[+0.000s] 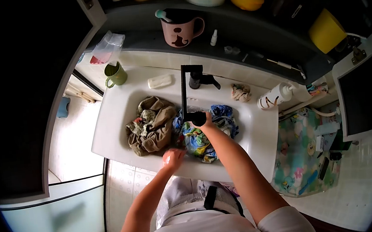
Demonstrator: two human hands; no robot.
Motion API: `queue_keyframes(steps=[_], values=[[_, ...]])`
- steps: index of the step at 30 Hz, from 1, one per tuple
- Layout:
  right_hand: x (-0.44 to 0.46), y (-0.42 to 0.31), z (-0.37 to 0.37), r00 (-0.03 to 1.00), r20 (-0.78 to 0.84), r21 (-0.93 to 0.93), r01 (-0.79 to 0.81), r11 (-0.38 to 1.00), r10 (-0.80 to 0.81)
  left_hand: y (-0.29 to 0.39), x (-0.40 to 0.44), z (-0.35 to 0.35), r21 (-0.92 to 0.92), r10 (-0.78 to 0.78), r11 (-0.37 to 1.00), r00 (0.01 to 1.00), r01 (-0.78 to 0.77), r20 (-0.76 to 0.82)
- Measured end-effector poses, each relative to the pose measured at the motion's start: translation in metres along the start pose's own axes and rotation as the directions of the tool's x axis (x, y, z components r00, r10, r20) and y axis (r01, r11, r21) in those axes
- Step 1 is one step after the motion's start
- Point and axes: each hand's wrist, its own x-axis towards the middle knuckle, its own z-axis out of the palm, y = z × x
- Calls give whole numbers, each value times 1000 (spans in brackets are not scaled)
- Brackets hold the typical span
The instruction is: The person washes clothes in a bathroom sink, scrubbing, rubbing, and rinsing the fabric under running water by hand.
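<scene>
A white sink [255,129] holds wet laundry under a black faucet [184,91]. My right hand [204,121] reaches beneath the spout's end, over the blue, green and yellow patterned cloth [196,138]; the spout hides its fingers. My left hand [173,158] is at the sink's front rim, beside the patterned cloth. Its fingers look curled and wet, with a whitish patch like suds; whatever they hold does not show. On the sink's left side lies a bunched brown garment [156,130] with a camouflage-like patterned piece on it.
Along the sink's back ledge are a green cup [115,74], a white soap bar [160,81], a crumpled cloth [240,92] and a white pump bottle [276,96]. A pink mug [180,32] stands on the dark shelf [137,42] above. Cabinet doors stand open on both sides.
</scene>
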Motion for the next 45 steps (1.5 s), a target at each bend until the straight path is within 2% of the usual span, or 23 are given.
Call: queue_keyframes(steps=[4,7,9,12,13,14,17,19,20,21,22,24,27,29,31,33,34,35,37,39,41,43,45], values=[[-22,12,-11,999,-36,172,2,985,4,-3,-21,6,-4,30,1000,995,-30,-93],[-58,8,-37,998,11,316,-61,947,60,10,-16,-6,-213,-202,958,979,190,-36],[-92,5,-42,998,-18,433,-45,900,59,10,-11,-13,-211,-258,942,965,260,37],[-146,-1,-34,986,-124,668,-1,744,113,12,-5,-16,-296,-317,893,941,338,116],[-161,-4,-37,986,-81,715,-44,698,146,6,-2,-6,-344,-314,877,942,336,120],[-173,-5,-43,988,21,820,-104,563,152,1,1,4,-390,-311,858,942,334,124],[-195,-21,-79,976,90,936,-151,317,198,34,6,-10,-191,-358,887,887,420,290],[-195,-33,-118,949,145,962,-201,183,279,32,8,8,-90,-288,945,930,315,228],[-197,-50,-157,939,167,982,-184,29,302,22,10,24,-36,-248,965,948,260,200],[-197,-57,-185,937,153,987,-163,5,314,-22,22,67,-171,-236,946,948,274,214],[-198,-61,-203,935,139,990,-140,-20,326,0,19,50,-329,-305,866,920,376,247],[-194,-68,-216,923,123,990,-86,-116,365,-8,22,60,-572,-315,731,928,372,201],[-198,-83,-251,951,77,974,-8,-225,298,28,13,11,-559,-262,743,929,367,260],[-199,-88,-271,977,41,953,25,-302,209,36,13,-4,-638,-205,690,937,342,281],[-193,-94,-285,972,-30,936,109,-334,234,44,15,-16,-703,-169,619,933,351,317],[-194,-103,-301,957,-89,903,194,-383,276,57,15,-15,-792,-103,571,976,216,192],[-193,-98,-302,967,-135,883,217,-417,217,59,17,-15,-828,-75,542,989,145,124],[-194,-88,-301,970,-179,861,235,-452,163,42,25,2,-675,-88,724,990,142,114],[-197,-72,-295,967,-242,823,250,-510,82,65,18,-14,-626,-149,761,985,173,92],[-203,-67,-282,939,-233,907,304,-293,252,59,23,-6,-539,-266,793,957,285,116],[-213,-43,-256,938,-65,986,113,-125,340,30,21,5,-319,-333,890,942,326,35],[-225,-10,-232,890,230,973,-213,-86,394,19,19,-11,-139,-359,926,933,351,-37],[-230,13,-198,817,197,966,-256,35,542,14,16,-29,-28,-330,944,933,329,-145]])
